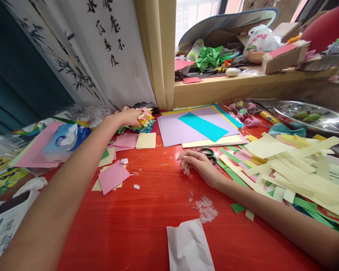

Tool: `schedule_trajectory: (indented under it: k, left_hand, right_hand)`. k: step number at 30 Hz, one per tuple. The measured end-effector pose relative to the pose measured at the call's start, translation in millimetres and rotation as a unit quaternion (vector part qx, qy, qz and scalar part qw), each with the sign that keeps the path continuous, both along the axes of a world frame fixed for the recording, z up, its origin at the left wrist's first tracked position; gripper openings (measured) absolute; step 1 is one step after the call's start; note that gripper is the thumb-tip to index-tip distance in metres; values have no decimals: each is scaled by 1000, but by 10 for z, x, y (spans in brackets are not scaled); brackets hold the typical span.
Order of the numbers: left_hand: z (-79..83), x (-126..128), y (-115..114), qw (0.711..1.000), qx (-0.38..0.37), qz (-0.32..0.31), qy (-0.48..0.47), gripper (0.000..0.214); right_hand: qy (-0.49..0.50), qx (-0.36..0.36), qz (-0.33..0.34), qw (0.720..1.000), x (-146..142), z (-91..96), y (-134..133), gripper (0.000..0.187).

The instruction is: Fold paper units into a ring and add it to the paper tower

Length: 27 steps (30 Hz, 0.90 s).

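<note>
My left hand is stretched to the far side of the table. Its fingers curl over a spiky folded-paper piece in yellow, pink and blue; some fingertips are hidden. Near the table's middle my right hand rests with loosely bent, parted fingers and holds nothing. Black-handled scissors lie just behind it. Between my arms are a pink paper square, more pink squares and a cream square. Beyond my right hand, a blue paper strip lies on lilac sheets.
Cream and green paper strips are heaped at the right, under a metal bowl with green fruit. A tissue pack stands left. A white tissue and dried white flakes lie in front. A cluttered windowsill borders the back.
</note>
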<state>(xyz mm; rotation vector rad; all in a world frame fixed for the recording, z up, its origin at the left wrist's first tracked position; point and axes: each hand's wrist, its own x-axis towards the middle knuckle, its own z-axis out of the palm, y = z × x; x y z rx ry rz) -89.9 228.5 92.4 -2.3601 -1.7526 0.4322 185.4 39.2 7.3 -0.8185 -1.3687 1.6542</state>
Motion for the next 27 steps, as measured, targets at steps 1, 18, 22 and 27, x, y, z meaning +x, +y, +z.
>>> schedule_trajectory:
  k: [1, 18, 22, 27]
  left_hand:
    - [-28, -5, -2, 1000, 4, -1, 6, 65]
    - [-26, -56, -46, 999, 32, -8, 9, 52]
    - [-15, -78, -27, 998, 66, -10, -3, 50]
    - [56, -147, -19, 996, 80, -22, -18, 43]
  right_hand:
    - [-2, 1, 1, 1000, 3, -2, 1, 14]
    - [-6, 4, 7, 1000, 5, -10, 9, 14]
    - [-8, 4, 8, 1000, 2, -17, 15, 15]
    - [-5, 8, 11, 1000, 2, -25, 12, 15]
